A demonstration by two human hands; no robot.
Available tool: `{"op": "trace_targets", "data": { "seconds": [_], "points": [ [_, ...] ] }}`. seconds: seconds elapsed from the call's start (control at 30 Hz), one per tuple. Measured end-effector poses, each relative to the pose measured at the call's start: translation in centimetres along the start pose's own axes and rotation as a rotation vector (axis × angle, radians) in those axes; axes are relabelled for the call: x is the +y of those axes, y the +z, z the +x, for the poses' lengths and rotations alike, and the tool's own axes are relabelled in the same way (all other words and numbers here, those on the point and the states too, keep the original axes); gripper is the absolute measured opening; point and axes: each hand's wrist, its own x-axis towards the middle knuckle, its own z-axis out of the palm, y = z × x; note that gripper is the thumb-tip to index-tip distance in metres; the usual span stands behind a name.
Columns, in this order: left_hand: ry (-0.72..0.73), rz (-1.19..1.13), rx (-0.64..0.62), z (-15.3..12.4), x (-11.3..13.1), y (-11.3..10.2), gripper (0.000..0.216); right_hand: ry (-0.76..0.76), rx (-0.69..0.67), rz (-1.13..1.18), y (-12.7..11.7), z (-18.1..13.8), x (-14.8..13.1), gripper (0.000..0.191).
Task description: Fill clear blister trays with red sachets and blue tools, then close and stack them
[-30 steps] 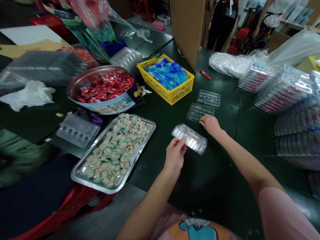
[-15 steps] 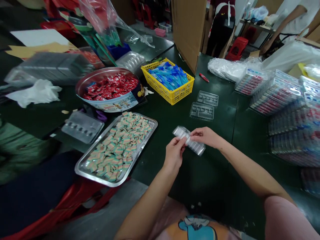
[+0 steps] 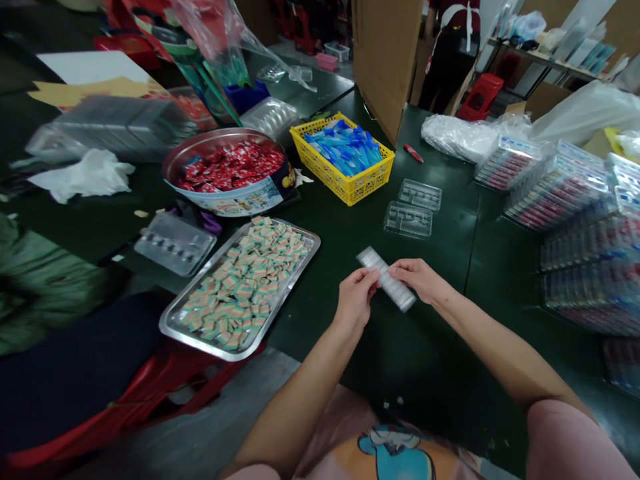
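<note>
Blister trays [image 3: 387,288], seemingly empty, pinched by left hand [image 3: 356,298] and right hand [image 3: 419,279]; candies [image 3: 245,283] fill steel tray [image 3: 173,325].

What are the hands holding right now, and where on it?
A clear plastic tray stack: the left hand pinches its near long edge, and the right hand grips the far long edge.

**A:** Count with me: two hands, left hand [image 3: 356,298] and right hand [image 3: 419,279], both on one clear tray stack [image 3: 387,288].

**B:** Beyond them, two empties: near blister tray [image 3: 408,221], far blister tray [image 3: 420,195].

**A:** One yellow basket [image 3: 345,190]. The blue pieces inside are too many to count.

**B:** One round tin [image 3: 240,200] of red packets. One steel tray [image 3: 169,325] of striped sweets, near left.

**A:** One red marker [image 3: 413,153], far right of the basket. One lone clear tray [image 3: 175,243], far left.

**B:** The packed stacks at right? Blurred, no count.
</note>
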Motion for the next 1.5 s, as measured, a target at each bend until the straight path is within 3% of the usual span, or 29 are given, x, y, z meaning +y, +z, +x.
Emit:
{"op": "trace_targets", "data": {
  "seconds": [0.33,0.43,0.57,0.67,0.8,0.93,1.03,1.13,1.2,1.33,1.5],
  "points": [
    [0.004,0.013,0.007,-0.2,0.1,0.1,0.025,0.021,0.000,0.117,0.5,-0.4,0.9,0.038],
    [0.008,0.025,0.032,-0.4,0.6,-0.5,0.027,-0.002,0.083,0.186,-0.3,0.0,1.4,0.038],
    [0.037,0.010,0.119,-1.2,1.9,-3.2,0.032,-0.152,0.253,0.209,-2.7,0.4,1.7,0.036],
    [0.028,0.007,0.199,-2.7,2.5,-5.6,0.034,-0.377,0.287,-0.172,-3.2,0.4,1.8,0.028],
    [-0.012,0.009,0.235,-4.9,2.3,-7.3,0.036,-0.613,0.153,-0.878,-1.3,1.3,2.7,0.019],
    [-0.025,-0.006,0.181,-6.1,1.5,-7.4,0.034,-0.520,0.121,-1.350,0.1,3.6,3.9,0.021],
    [-0.010,-0.017,0.147,-6.1,1.3,-7.1,0.034,-0.461,0.208,-1.440,0.1,4.4,3.2,0.020],
    [0.008,-0.009,0.127,-5.9,1.3,-6.7,0.035,-0.499,0.301,-1.254,1.0,3.1,1.6,0.020],
    [0.022,0.002,0.109,-5.8,1.2,-6.4,0.035,-0.490,0.193,-0.958,2.3,1.3,0.9,0.018],
    [0.052,0.007,0.074,-5.7,0.9,-6.1,0.033,-0.232,-0.181,-0.429,4.8,-1.7,1.3,0.024],
    [0.034,0.027,0.062,-5.7,0.4,-6.1,0.032,-0.017,-0.139,-0.102,5.5,-2.8,2.3,0.033]
  ]
}}
